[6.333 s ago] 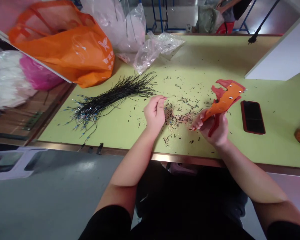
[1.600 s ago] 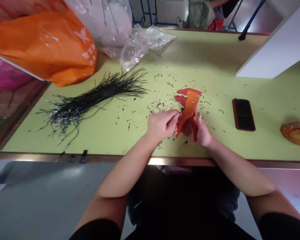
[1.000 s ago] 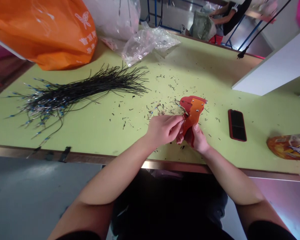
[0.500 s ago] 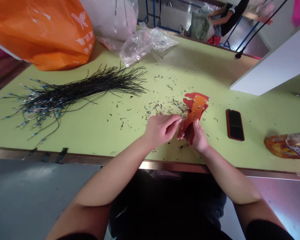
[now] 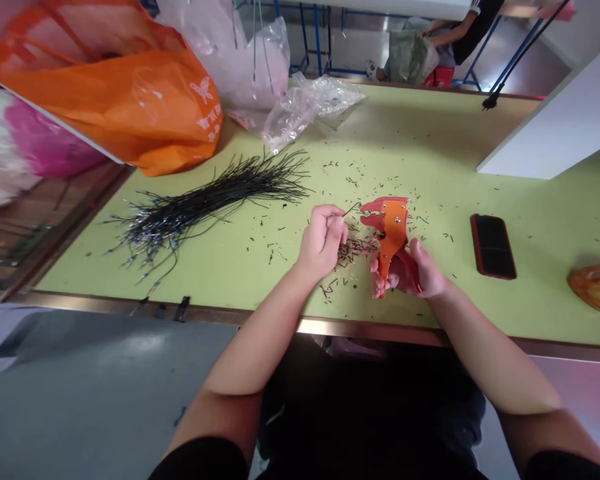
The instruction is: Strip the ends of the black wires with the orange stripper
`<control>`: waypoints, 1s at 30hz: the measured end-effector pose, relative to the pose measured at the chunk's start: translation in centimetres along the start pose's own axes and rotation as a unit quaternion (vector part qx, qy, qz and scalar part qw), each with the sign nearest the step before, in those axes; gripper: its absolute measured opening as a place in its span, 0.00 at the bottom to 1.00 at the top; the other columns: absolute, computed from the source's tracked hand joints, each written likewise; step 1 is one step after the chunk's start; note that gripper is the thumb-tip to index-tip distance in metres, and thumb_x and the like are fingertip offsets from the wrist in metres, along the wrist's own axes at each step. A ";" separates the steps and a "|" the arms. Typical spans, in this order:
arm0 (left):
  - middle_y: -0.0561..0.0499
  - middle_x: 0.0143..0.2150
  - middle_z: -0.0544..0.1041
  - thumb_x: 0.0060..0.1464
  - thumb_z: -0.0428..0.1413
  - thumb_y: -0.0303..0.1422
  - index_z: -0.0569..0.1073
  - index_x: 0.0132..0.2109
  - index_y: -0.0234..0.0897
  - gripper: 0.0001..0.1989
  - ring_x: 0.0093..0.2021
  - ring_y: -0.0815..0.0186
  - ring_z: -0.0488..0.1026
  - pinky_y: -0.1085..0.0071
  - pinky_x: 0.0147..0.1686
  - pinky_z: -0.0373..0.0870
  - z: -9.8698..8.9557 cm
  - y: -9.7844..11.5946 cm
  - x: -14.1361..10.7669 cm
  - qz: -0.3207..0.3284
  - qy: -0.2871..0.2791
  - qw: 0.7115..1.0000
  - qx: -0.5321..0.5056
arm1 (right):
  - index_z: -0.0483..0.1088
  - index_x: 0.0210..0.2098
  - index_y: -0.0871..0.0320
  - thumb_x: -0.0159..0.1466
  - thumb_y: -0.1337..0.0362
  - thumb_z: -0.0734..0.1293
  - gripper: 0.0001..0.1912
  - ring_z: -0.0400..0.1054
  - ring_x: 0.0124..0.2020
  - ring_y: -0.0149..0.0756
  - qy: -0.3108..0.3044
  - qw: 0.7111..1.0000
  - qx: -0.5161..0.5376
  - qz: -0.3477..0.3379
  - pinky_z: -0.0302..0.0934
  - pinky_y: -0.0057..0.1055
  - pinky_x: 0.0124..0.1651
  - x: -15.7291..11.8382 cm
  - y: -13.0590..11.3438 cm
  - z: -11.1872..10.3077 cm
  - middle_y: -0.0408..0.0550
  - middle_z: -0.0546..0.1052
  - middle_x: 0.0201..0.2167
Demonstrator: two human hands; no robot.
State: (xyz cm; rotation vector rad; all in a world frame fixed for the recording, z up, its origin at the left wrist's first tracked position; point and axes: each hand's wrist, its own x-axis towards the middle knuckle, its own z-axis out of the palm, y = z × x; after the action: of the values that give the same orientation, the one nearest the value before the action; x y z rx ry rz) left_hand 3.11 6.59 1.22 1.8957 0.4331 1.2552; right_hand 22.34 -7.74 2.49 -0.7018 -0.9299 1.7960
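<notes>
My left hand (image 5: 324, 241) is closed in a pinch on a thin dark wire (image 5: 351, 209), whose end points toward the jaws of an orange and red wire stripper (image 5: 394, 227). Wrapped around the stripper's handles is my right hand (image 5: 420, 270), and the tool stands with its jaws facing left. The handles are spread apart. Beneath the two hands lies a heap of short wire clippings (image 5: 355, 250). To the left, a long bundle of black wires (image 5: 210, 200) with blue and silvery ends rests on the green table (image 5: 240, 280).
A phone (image 5: 493, 245) lies right of my hands, near an orange-brown package (image 5: 597, 287). An orange bag (image 5: 170, 100) and clear plastic bags (image 5: 300, 113) stand at the back left. A white panel (image 5: 555, 113) rises at the right. Across the table sits another person (image 5: 460, 37).
My left hand has turned and now shows the wire pointing at the jaws. The stripper's handles have spread and it stands more upright. The whole view has shifted, moving things rightward.
</notes>
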 end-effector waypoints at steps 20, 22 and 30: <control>0.55 0.27 0.76 0.74 0.53 0.47 0.78 0.43 0.39 0.18 0.23 0.71 0.68 0.72 0.26 0.66 0.1 0.9 0.4 0.011 0.034 0.991 0.129 | 0.76 0.43 0.60 0.65 0.26 0.66 0.39 0.81 0.33 0.39 0.014 1.000 -0.019 0.013 0.77 0.31 0.35 0.4 0.2 1.3 0.50 0.81 0.31; 0.54 0.28 0.77 0.75 0.52 0.46 0.77 0.42 0.39 0.18 0.25 0.71 0.70 0.72 0.27 0.66 0.0 0.9 0.5 0.019 0.029 0.990 0.135 | 0.76 0.41 0.60 0.65 0.26 0.66 0.39 0.80 0.31 0.38 0.021 0.999 -0.031 0.015 0.76 0.30 0.34 0.4 0.4 1.3 0.49 0.81 0.30; 0.55 0.28 0.77 0.75 0.53 0.43 0.75 0.41 0.39 0.15 0.27 0.70 0.72 0.73 0.28 0.68 -0.4 0.9 0.5 0.026 0.016 0.991 0.131 | 0.73 0.34 0.59 0.67 0.27 0.65 0.37 0.74 0.22 0.34 0.049 0.997 -0.058 -0.009 0.70 0.29 0.26 0.6 1.2 1.3 0.44 0.75 0.23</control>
State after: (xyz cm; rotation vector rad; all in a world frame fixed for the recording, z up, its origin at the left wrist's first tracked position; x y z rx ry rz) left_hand 2.84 6.56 2.35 2.1192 0.5925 1.3181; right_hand 20.49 -7.86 2.11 -0.8452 -0.9759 1.6865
